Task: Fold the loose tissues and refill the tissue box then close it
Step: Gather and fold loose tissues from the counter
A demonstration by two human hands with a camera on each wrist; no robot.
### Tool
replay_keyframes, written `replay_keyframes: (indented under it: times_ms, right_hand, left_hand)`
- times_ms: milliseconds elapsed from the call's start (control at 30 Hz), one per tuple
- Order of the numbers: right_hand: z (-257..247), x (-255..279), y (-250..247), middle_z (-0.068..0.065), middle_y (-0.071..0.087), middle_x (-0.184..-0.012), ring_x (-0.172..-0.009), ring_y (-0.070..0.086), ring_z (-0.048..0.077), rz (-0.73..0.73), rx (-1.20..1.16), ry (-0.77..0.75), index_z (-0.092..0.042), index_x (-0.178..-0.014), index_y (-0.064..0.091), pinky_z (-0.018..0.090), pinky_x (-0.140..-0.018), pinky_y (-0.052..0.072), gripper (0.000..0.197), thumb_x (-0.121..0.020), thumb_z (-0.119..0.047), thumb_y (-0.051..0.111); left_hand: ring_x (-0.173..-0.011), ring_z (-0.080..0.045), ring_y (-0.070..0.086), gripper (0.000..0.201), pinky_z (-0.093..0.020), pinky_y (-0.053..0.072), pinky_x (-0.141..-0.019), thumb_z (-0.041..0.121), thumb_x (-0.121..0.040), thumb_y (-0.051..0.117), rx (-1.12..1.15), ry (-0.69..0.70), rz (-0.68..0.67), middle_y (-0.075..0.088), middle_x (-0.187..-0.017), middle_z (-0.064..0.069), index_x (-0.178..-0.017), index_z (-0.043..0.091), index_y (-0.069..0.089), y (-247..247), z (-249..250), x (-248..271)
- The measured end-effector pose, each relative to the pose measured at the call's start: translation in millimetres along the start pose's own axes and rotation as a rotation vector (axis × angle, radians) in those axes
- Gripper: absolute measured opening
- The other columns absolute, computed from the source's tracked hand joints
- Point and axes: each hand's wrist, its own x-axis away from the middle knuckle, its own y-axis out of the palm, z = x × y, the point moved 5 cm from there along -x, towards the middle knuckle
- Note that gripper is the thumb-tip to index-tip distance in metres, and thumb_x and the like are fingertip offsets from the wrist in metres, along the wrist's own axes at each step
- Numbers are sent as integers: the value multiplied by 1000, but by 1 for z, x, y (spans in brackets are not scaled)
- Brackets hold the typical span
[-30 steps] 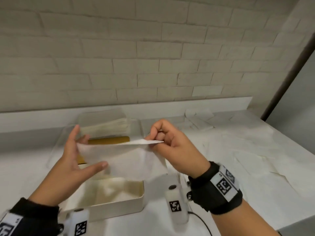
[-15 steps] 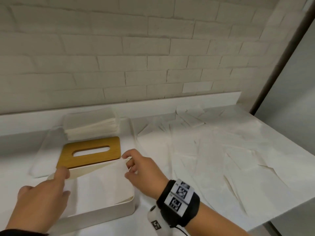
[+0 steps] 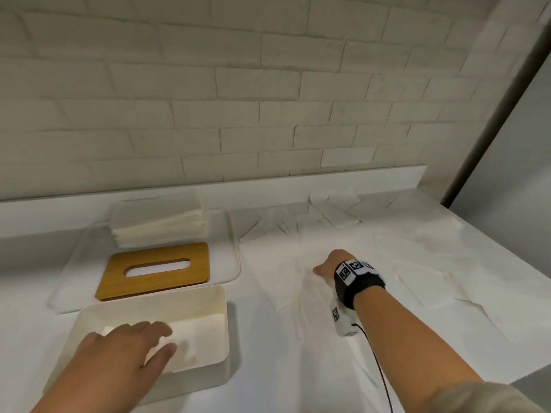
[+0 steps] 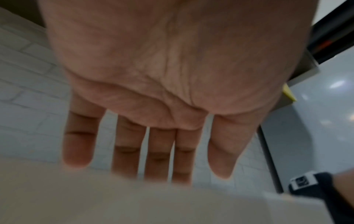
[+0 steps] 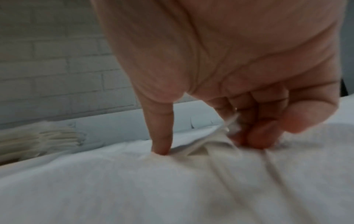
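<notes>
Head view: the left hand (image 3: pixel 125 350) lies flat with straight fingers over the open tissue box (image 3: pixel 208 296) at 7 o'clock, its wooden lid (image 3: pixel 155 271) off at 12 from it. Left wrist view — fingers spread, gripping nothing. Right wrist view: the right hand (image 5: pixel 220 75) pinches a loose tissue (image 5: pixel 203 145) — thumb planted, fingers curled on its edge.

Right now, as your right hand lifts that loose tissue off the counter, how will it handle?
Probably floppy: the loose tissue already bunches into ridges where the right hand pinches it. Likely very light, so it may drag or lift neighbouring sheets lying overlapped on the counter. It looks thin enough to tear under a sharp tug.
</notes>
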Motion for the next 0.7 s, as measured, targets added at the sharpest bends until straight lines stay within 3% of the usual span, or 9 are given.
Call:
replay_keyframes:
  times_ms: [67,133,233,300,400,500,600,667,700]
  right_hand:
    - [-7,-6,3,10,64,-121,-114,60,30,-17,-63,-31,-4,-117,62,32,-93,49,37,-93,-32,60]
    - [-11,-7,-5,15,62,-123,-115,60,32,55,-188,-46,0,-124,57,30,-86,48,32,-96,-14,50]
    - [-10,8,-25,15,58,-120,-97,68,34,162,-606,-77,-4,-133,43,34,-73,56,39,-94,-6,43]
    - [-14,38,-37,12,53,-124,-89,70,34,120,-964,-217,-8,-125,43,36,-61,60,30,-95,-5,44]
    - [-13,102,-46,16,60,-112,-89,67,29,-29,-1272,-426,-12,-103,46,42,-65,60,16,-93,0,49]
    - [-2,150,-32,16,62,-102,-78,66,23,-226,-1246,-489,-14,-102,45,40,-61,59,18,-91,-1,52]
    - [24,166,-18,16,64,-107,-74,68,22,-411,-1010,-442,-19,-116,46,34,-58,58,28,-91,-16,59]
    - [54,143,-22,14,66,-103,-69,70,25,-365,-847,-307,-18,-117,49,28,-55,53,32,-93,-36,58]
    - [72,121,-28,14,67,-98,-75,71,29,-266,-702,-205,-16,-108,53,27,-57,50,35,-93,-47,54]
  left_hand:
    - [-105,3,51,40,-25,40,-89,69,-88,26,16,4,27,54,-112,29,-121,52,42,-10,14,-1]
    - [-103,4,53,54,-25,46,-83,73,-79,23,180,74,136,54,-107,32,-117,49,52,-22,37,-3]
    - [-106,12,52,38,-13,46,-74,71,-83,44,615,131,264,58,-107,33,-107,46,59,-30,76,-13]
    - [-107,9,57,48,-18,49,-87,68,-73,63,1018,52,204,63,-112,29,-113,41,61,-19,103,-28]
    - [-114,-9,63,95,-38,45,-104,67,-50,80,1697,-182,-77,68,-121,10,-132,28,54,10,145,-56]
    - [-117,-34,62,57,-56,40,-105,45,-84,61,2203,-321,-296,67,-125,-13,-133,16,54,32,175,-72]
    - [-106,-46,64,39,-64,42,-96,28,-94,48,2382,-390,-456,66,-119,-25,-129,11,56,52,189,-77]
    - [-96,-40,70,29,-55,46,-88,16,-96,44,2328,-432,-293,71,-112,-20,-117,11,62,67,182,-81]
    - [-101,-38,68,27,-55,45,-92,12,-95,45,2278,-448,-222,70,-116,-18,-113,13,65,72,179,-82]
